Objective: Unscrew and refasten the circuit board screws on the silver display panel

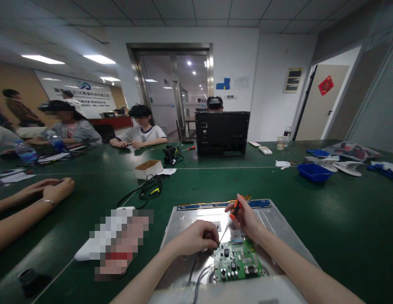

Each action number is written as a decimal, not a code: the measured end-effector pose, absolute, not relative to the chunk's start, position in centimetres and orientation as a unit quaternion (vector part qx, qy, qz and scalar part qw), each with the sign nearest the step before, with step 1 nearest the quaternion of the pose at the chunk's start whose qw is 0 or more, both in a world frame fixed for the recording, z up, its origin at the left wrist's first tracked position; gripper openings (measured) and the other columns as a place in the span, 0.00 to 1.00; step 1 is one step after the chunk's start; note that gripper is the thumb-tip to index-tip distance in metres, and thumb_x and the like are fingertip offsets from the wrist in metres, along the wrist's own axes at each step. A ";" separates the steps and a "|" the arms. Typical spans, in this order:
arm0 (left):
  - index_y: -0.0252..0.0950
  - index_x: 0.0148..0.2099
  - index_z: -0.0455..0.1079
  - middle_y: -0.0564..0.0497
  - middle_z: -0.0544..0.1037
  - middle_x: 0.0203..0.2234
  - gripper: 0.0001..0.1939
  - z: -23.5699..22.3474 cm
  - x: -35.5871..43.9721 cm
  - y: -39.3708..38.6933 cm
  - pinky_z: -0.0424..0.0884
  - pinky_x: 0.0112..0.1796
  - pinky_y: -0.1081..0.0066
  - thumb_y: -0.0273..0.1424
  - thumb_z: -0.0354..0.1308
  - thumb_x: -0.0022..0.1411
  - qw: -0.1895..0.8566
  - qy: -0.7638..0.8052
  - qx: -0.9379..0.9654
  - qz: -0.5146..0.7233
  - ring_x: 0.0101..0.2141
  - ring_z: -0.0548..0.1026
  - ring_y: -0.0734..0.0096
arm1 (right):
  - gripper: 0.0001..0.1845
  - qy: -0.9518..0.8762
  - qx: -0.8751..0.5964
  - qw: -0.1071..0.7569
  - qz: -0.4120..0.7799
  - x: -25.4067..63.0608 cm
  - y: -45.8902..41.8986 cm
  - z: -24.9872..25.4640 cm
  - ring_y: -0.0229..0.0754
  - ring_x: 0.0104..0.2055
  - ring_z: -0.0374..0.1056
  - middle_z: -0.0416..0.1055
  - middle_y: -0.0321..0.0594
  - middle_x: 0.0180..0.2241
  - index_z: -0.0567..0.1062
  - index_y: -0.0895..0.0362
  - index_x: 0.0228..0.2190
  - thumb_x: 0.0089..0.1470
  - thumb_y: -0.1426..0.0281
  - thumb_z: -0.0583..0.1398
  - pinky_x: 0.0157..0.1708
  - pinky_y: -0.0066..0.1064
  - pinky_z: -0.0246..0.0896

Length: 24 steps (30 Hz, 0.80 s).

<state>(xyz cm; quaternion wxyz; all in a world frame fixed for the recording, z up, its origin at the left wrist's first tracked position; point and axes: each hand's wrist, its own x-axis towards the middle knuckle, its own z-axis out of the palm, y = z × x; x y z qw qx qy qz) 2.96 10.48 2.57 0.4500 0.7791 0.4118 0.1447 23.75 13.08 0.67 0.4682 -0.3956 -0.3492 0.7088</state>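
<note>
My right hand (246, 219) grips an orange-and-black screwdriver (235, 209), its thin shaft slanting down to the left. The tip ends by the upper left corner of a green circuit board (236, 262). At that corner my left hand (201, 237) has its fingers pinched together; what they hold, if anything, is hidden. Board and hands are over the silvery back of a flat display panel (279, 228). A blue circuit strip (199, 206) runs along the panel's far edge. Dark cables (201, 280) lie on the panel left of the board.
Left of the panel lie a white object (98, 245), partly pixelated, and a black cap-like piece (30, 282). Beyond are black cables (146, 185), a small box (148, 169), a black monitor housing (222, 134) and a blue tray (314, 172). Another person's hands (55, 190) rest at left.
</note>
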 end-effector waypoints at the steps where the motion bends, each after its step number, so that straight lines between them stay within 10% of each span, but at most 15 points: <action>1: 0.34 0.31 0.76 0.56 0.70 0.23 0.05 2.5 2.9 10.5 0.59 0.27 0.76 0.25 0.62 0.49 0.451 0.411 0.779 0.144 0.26 0.66 0.74 | 0.34 -0.348 -0.396 0.468 0.710 23.7 13.1 0.7 0.29 0.10 0.52 0.64 0.33 0.13 0.74 0.59 0.23 0.58 0.41 0.54 0.11 0.19 0.38; 24: 0.35 0.34 0.75 0.57 0.70 0.22 0.07 2.7 2.9 10.4 0.61 0.28 0.75 0.26 0.61 0.49 0.427 0.422 0.789 0.133 0.25 0.66 0.73 | 0.32 -0.351 -0.416 0.471 0.694 23.5 13.1 0.7 0.29 0.10 0.53 0.64 0.33 0.12 0.74 0.58 0.23 0.55 0.41 0.57 0.11 0.19 0.39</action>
